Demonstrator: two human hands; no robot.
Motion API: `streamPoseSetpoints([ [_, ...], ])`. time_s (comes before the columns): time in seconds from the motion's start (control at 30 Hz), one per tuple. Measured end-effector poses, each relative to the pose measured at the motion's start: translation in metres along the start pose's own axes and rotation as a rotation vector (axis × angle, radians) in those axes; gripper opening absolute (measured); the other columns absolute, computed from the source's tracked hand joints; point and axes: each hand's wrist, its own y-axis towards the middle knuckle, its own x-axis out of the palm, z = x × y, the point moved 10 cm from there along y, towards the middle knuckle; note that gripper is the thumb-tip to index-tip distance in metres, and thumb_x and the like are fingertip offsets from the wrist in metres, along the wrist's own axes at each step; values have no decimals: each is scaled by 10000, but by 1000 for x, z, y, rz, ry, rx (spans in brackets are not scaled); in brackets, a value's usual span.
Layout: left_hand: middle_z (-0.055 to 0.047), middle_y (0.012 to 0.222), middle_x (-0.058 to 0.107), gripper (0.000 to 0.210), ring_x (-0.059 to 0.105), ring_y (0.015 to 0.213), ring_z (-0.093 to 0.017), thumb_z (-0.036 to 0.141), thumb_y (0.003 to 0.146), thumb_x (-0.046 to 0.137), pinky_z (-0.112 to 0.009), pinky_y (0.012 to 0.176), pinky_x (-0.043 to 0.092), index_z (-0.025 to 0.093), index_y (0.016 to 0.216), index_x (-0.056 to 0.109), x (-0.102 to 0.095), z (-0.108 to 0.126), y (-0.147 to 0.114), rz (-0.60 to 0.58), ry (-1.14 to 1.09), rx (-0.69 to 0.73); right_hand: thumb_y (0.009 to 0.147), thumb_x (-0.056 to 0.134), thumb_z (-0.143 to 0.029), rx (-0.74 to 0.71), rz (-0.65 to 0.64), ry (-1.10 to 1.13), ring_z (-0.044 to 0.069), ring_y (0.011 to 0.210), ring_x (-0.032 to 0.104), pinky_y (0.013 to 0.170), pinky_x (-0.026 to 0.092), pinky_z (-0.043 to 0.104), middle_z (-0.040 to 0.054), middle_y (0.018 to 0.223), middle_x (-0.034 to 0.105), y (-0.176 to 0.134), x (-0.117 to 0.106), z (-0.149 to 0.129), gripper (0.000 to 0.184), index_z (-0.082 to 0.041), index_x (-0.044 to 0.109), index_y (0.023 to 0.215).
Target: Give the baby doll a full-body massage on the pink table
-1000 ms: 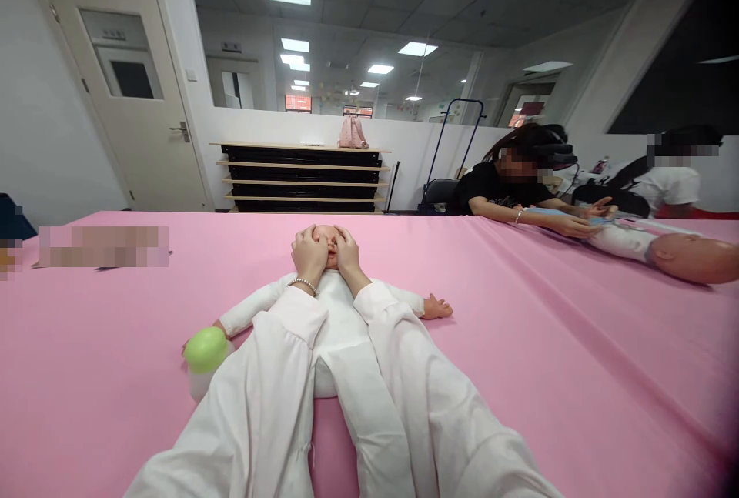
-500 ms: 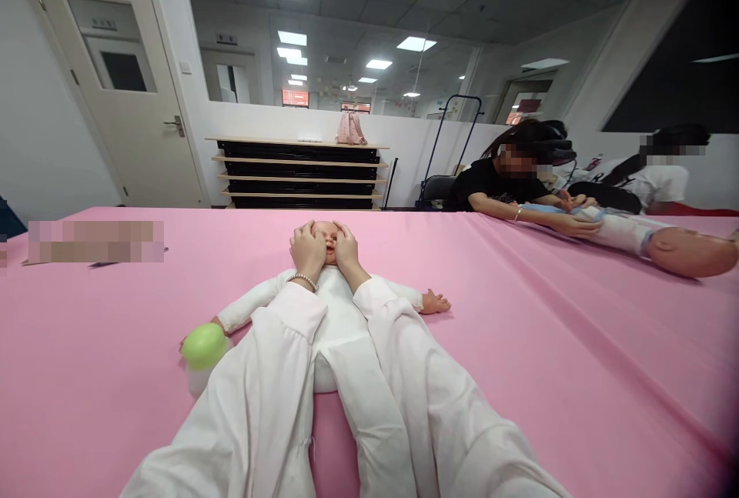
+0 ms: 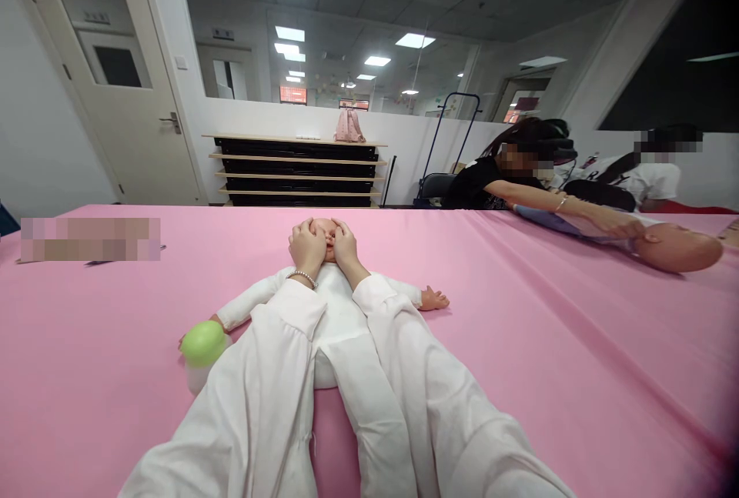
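White doll [image 3: 338, 302], legs near, head [image 3: 329, 244] far

Legs [image 3: 378, 406] nearest, partly under the sleeves [image 3: 248, 386], it stretches straight away from the wearer. A green-topped jar [image 3: 202, 348] sits beside the left sleeve. The left hand [image 3: 308, 245] and right hand [image 3: 346, 248], half-curled and about equally near, cup opposite sides of its face; whether they grip, I cannot tell. Pink cloth [image 3: 554, 359] spreads both ways, its far edge just past the head; far right lies another doll [image 3: 678, 246].
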Motion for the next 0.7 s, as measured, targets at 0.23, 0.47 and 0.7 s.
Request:
streamPoseSetpoints([
  [0.23,-68,1257,477,457,437,1155,-250,362,788,476,-362,996,360,235,1226,500,1,3,-1,-16,17,25,726,512,-236,-43,-21,6,167,1080,515,985,369,303,48,1157,586,-1,0,-2,351,-177,593,1063],
  [0.47,-55,1261,482,408,436,1169,-239,296,854,336,-374,999,355,254,1220,513,1,-3,1,-10,-13,-25,749,350,-152,48,18,52,136,1028,543,957,395,281,37,1110,610,1,0,5,376,-172,620,1010],
  [0.7,-40,1279,483,428,431,1188,-216,235,850,304,-352,1026,337,238,1219,520,6,-9,6,0,-65,0,714,310,-109,125,38,151,135,1086,530,966,403,275,31,1128,607,3,2,18,447,-164,622,1029],
])
